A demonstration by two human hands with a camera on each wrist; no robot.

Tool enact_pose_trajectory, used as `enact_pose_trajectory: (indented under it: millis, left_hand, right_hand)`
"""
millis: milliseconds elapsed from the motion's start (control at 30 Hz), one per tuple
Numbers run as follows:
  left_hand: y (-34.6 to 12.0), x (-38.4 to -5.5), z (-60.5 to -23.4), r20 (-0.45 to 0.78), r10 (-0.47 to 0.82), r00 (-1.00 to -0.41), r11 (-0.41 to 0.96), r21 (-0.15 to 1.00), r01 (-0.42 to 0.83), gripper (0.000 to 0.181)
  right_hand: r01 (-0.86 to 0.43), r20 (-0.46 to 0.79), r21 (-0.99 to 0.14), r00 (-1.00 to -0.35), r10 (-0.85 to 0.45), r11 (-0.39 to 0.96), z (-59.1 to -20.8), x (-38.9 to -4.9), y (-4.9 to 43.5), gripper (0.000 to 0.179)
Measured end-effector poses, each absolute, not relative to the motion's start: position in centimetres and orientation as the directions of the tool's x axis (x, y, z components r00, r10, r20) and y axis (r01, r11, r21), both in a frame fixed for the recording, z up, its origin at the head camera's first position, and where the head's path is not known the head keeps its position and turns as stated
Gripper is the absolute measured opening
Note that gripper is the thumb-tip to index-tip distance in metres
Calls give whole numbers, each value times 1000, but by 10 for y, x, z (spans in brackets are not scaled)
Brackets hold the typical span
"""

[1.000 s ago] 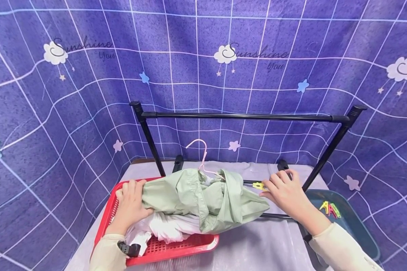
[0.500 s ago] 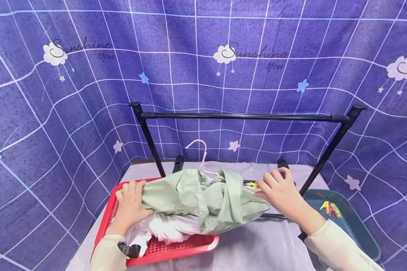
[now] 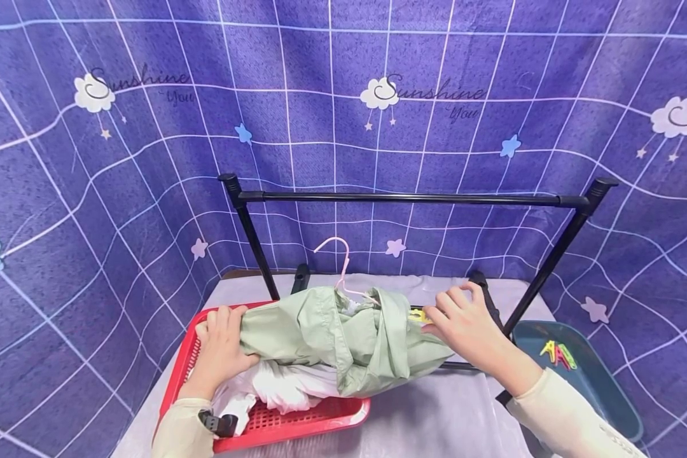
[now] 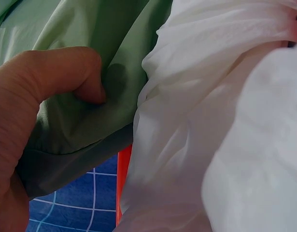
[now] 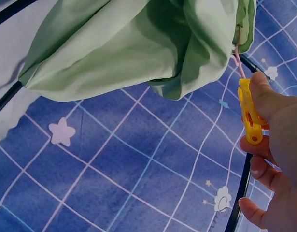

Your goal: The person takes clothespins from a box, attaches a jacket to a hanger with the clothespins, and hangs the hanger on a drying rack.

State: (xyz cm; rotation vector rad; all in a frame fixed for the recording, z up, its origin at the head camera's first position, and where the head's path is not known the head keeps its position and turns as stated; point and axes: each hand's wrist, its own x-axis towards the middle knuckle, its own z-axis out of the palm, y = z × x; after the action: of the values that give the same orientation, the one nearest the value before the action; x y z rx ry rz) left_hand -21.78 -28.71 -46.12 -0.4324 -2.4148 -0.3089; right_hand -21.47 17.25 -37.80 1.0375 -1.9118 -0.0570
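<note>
A pale green garment (image 3: 372,356) hangs on a pink hanger (image 3: 345,262), whose hook stands up above the cloth. My left hand (image 3: 220,343) grips the garment's left end over the red basket (image 3: 174,366); in the left wrist view the thumb (image 4: 66,72) presses on the green cloth. My right hand (image 3: 464,324) pinches a yellow clothespin (image 5: 250,113) between thumb and forefinger, beside the garment's right part. In the head view the clothespin (image 3: 416,315) is partly hidden by the fingers. White cloth (image 3: 289,385) lies in the basket under the garment.
A black rack with a top bar (image 3: 412,198) stands behind the garment. At the right, a dark teal tray (image 3: 607,381) holds several coloured clothespins (image 3: 560,354). A pale cloth (image 3: 429,420) covers the table, and a purple patterned curtain (image 3: 343,140) hangs behind.
My right hand has moved left with the yellow clothespin, closer to the green garment's middle. The left hand, garment and hanger have stayed in place.
</note>
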Motion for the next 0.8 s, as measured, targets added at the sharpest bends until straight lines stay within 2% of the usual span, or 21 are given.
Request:
enact_pose_trajectory:
  millis: [800]
  left_hand:
    - [-288, -218, -462, 645, 229, -729, 920, 102, 379, 97]
  right_hand:
    - [-690, 715, 398, -180, -676, 605, -374, -216, 149, 31]
